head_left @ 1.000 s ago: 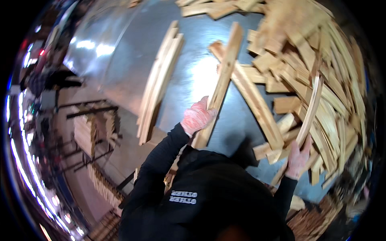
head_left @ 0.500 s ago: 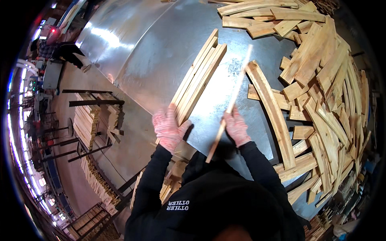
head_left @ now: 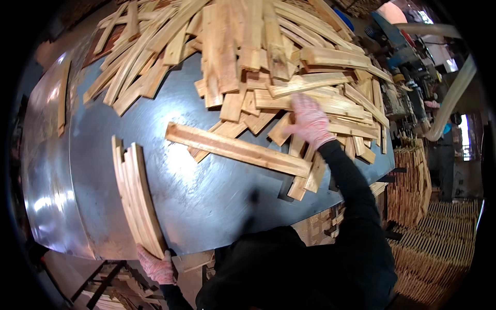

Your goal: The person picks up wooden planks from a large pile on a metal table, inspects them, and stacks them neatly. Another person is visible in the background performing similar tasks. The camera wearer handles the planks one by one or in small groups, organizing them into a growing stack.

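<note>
My left hand [head_left: 156, 266], in a pink-and-white glove, is closed around the near end of a small bundle of wooden slats [head_left: 136, 194]. The slats lie side by side on the metal table, slightly curved. Over at the pile of wooden boards [head_left: 227, 51], my right hand [head_left: 310, 123], gloved alike, rests with fingers stretched out and thumb apart on the boards' top faces. Its fingertips touch a pale board [head_left: 336, 105]. Between the two hands a long board with a darker stripe [head_left: 237, 150] lies at a slant, apart from the bundle.
Sheet metal covers the table [head_left: 98, 181]; a single narrow slat [head_left: 64, 95] lies at its far left. Stacked wood pieces [head_left: 408, 181] stand past the right edge, beside machinery and a pale hose [head_left: 454, 98]. Below the near left edge is a rack [head_left: 106, 284] holding wood.
My view has swung right toward the pile. The thin slat is gone from my right hand, which has moved out onto the boards. My left hand stays at the bundle's near end.
</note>
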`<state>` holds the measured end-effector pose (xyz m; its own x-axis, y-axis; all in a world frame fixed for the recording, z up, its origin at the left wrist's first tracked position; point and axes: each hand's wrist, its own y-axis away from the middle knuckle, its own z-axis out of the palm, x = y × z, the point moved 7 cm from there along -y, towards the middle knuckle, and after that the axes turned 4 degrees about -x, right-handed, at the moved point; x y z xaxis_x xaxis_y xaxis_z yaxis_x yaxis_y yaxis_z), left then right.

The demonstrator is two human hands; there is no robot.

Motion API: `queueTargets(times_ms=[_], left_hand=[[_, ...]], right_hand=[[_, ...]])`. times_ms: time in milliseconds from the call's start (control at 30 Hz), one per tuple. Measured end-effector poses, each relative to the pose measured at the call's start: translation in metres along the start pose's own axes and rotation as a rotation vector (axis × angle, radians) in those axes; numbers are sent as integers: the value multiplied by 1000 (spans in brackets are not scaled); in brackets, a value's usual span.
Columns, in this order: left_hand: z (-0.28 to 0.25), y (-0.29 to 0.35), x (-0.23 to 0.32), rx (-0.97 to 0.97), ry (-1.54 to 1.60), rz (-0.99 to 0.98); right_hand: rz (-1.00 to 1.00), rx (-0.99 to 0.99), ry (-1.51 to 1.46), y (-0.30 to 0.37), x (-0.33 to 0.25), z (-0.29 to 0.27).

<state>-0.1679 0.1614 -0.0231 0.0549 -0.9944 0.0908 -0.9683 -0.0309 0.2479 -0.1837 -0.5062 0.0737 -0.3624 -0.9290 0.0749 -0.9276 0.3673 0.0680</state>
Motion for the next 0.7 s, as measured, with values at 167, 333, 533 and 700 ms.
queueTargets(times_ms=[167, 333, 533, 700], left_hand=[[-31, 4, 54, 70, -450, 77], [-19, 12, 217, -52, 830, 449], [32, 110, 493, -802, 1343, 854], [-7, 58, 511, -610, 1993, 483]], right_hand=[[53, -147, 245, 54, 119, 52], [-268, 10, 250, 67, 106, 24], [-394, -67, -182, 54, -77, -133], [-730, -68, -651, -20, -50, -114]])
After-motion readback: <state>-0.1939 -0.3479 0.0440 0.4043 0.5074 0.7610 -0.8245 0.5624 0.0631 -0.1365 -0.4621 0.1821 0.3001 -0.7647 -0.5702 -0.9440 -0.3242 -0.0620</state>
